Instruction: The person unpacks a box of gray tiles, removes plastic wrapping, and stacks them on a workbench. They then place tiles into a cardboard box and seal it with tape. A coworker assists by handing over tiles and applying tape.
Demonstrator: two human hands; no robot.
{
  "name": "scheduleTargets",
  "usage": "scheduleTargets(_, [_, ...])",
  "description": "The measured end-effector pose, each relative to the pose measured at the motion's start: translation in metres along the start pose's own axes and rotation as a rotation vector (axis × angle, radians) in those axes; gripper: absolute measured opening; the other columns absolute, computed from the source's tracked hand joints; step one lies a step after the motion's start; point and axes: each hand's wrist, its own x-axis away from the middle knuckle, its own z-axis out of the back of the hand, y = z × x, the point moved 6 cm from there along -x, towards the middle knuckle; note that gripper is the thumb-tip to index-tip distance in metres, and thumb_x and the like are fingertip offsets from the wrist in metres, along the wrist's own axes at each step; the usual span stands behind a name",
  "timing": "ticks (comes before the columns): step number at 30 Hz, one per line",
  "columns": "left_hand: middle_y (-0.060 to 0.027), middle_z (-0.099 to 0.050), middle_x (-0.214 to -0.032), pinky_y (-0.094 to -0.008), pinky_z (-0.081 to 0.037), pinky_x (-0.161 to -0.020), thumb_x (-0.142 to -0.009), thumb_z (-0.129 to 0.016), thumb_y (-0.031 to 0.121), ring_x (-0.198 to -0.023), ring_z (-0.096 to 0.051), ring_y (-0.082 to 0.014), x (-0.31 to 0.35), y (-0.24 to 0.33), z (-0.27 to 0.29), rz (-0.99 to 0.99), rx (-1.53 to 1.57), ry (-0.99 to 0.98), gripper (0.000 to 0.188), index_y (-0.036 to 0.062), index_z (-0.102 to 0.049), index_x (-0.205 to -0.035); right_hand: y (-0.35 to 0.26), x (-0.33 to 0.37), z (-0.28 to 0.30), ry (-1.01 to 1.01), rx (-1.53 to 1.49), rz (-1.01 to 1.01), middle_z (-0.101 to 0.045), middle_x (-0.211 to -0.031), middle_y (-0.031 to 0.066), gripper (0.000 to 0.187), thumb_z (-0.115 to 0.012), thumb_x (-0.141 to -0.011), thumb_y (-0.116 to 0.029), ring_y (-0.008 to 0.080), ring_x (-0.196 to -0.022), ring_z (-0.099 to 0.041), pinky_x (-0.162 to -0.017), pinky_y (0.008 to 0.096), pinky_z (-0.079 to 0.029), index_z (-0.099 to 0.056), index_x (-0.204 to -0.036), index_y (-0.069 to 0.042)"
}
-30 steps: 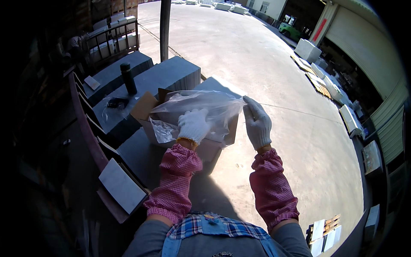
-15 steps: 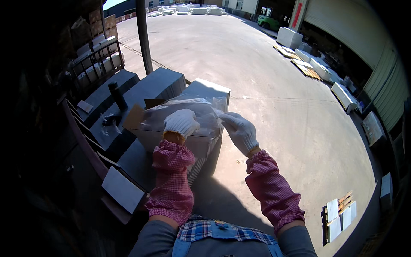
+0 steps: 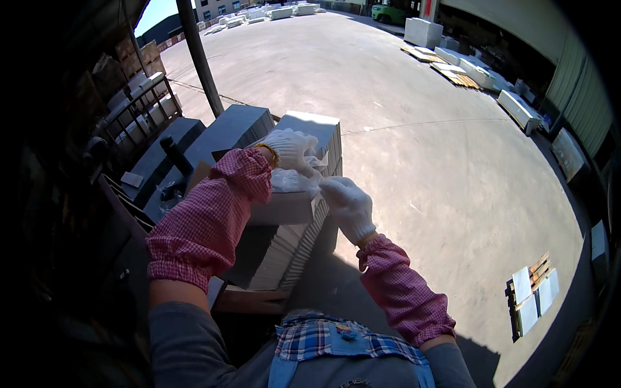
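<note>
My left hand (image 3: 290, 150), in a white knitted glove, reaches over an open carton (image 3: 283, 208) with its fingers pinched at clear plastic film (image 3: 291, 182). Close by on the right, my right hand (image 3: 350, 204), gloved the same way, is closed on the film's edge near the carton's right corner. The film lies bunched over the carton's top, so its contents are hidden. The carton rests on a stack of grey-white slabs (image 3: 294, 249). My left forearm covers most of its left side; one brown flap (image 3: 199, 174) shows there.
More slab stacks (image 3: 239, 129) stand beyond and to the left, with a dark bottle (image 3: 176, 155) on them. A post (image 3: 199, 61) rises behind. Slabs on a pallet (image 3: 532, 294) lie on the concrete at right. A green vehicle (image 3: 388, 14) is far off.
My left hand has moved away from me and right, toward my right hand, and the film is gathered smaller. My right hand has shifted slightly left and nearer. The view has turned a little.
</note>
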Motion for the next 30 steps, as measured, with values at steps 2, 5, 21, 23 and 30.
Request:
scheduleTargets(2, [-0.0186,-0.075,-0.109,-0.0471,-0.055,-0.089,-0.089,-0.07,0.048,-0.103,-0.071,-0.0378,-0.006,-0.04,-0.042,-0.016,0.055,0.06,0.049,0.0082,-0.075,-0.117,0.0,0.001,0.001,0.031,-0.065,-0.041,-0.074,-0.111,0.0092,0.018,-0.073,-0.093,-0.008,0.0247,-0.098,-0.073,-0.079,0.0352,-0.06,-0.075,-0.11,-0.009])
scheduleTargets(5, [-0.0167,-0.076,-0.095,-0.0464,-0.056,-0.081,-0.089,-0.066,0.034,-0.09,-0.073,-0.0355,-0.004,-0.074,-0.096,-0.006,0.007,-0.006,0.036,0.0043,-0.077,-0.107,0.022,0.006,0.005,0.078,-0.233,-0.144,-0.072,-0.116,0.0081,0.015,-0.07,-0.096,-0.006,0.0158,-0.102,-0.07,-0.079,0.0319,-0.059,-0.073,-0.11,-0.003])
scheduleTargets(21, [-0.0155,-0.075,-0.111,-0.0392,-0.056,-0.088,-0.092,-0.07,0.057,-0.101,-0.071,-0.0259,0.023,-0.143,-0.017,0.165,0.739,-0.092,0.062,0.0027,-0.073,-0.122,0.043,0.009,-0.051,-0.271,-0.291,-0.718,-0.049,-0.154,0.0205,0.106,-0.084,-0.081,-0.04,0.028,-0.128,-0.06,-0.1,0.0377,-0.054,-0.027,-0.163,-0.004])
scheduleTargets(23, [-0.0182,-0.072,-0.117,-0.0402,-0.055,-0.095,-0.087,-0.069,0.074,-0.108,-0.069,-0.0278,0.047,-0.134,-0.001,0.186,1.026,0.028,0.083,-0.0001,-0.069,-0.126,0.022,-0.016,-0.062,-0.281,-0.132,-0.58,-0.053,-0.149,0.021,0.112,-0.088,-0.075,-0.046,0.0301,-0.129,-0.061,-0.102,0.0393,-0.054,-0.03,-0.161,-0.004])
scheduleTargets(30, [-0.0213,-0.061,-0.139,-0.0478,-0.046,-0.114,-0.07,-0.09,0.062,-0.13,-0.059,-0.0362,0.059,-0.109,-0.036,-0.151,0.824,-0.082,0.109,0.0032,-0.047,-0.151,-0.003,-0.083,-0.101,-0.234,-0.079,-0.506,-0.074,-0.114,0.0154,0.072,-0.076,-0.089,-0.036,0.0312,-0.101,-0.073,-0.085,0.039,-0.058,-0.049,-0.152,-0.013])
